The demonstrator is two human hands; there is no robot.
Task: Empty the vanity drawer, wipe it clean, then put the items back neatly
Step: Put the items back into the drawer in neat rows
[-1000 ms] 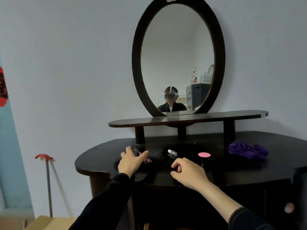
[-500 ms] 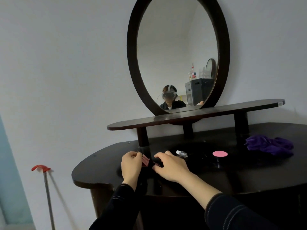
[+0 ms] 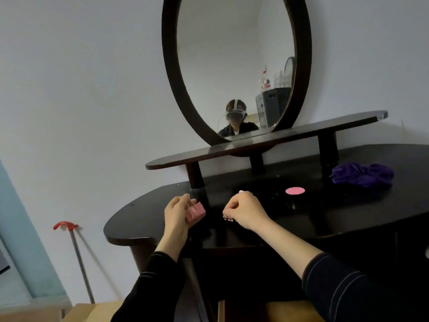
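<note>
Pink binder clip (image 3: 196, 211) in left hand (image 3: 176, 214) grip, right hand (image 3: 246, 211) grip pinching small clips (image 3: 228, 218)

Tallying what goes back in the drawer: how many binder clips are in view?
1 sure: the pink binder clip, held by the left hand. The right hand pinches a small patterned item, mostly hidden, possibly another.

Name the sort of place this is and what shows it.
Probably a bedroom or dressing corner at home: a dark vanity table, an oval mirror above it, and a purple cloth on top.
</note>
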